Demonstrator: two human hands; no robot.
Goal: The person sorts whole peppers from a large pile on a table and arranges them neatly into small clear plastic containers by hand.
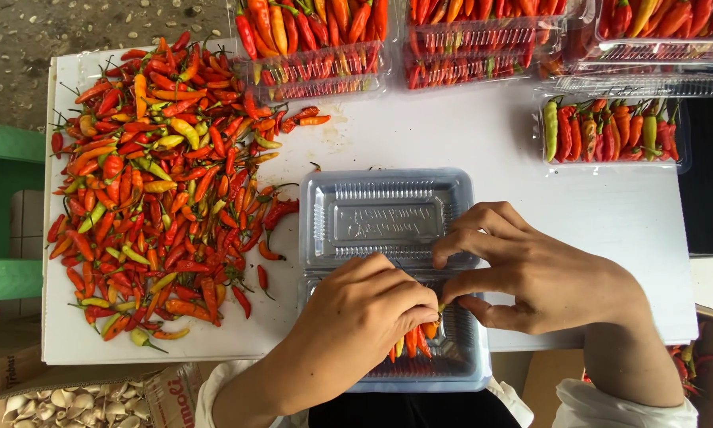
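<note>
glossy clear plastic tray (388, 214)

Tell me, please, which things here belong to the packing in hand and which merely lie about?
In hand:
left hand and right hand
open clear plastic clamshell box
chillies in its lower half
loose heap of red, orange and green chillies

Lying about:
filled clear boxes of chillies
green plastic stool
carton of garlic cloves

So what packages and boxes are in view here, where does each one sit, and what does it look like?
Open clear clamshell tray: table middle, under both hands, lid bare, base partly filled with chillies.
Filled clear tray: right side, rectangular, red, orange and green chillies in a row.
Stacked filled trays: far edge, clear, mostly red chillies.
Cardboard box: bottom left, brown with red print, beside pale garlic cloves.
</note>
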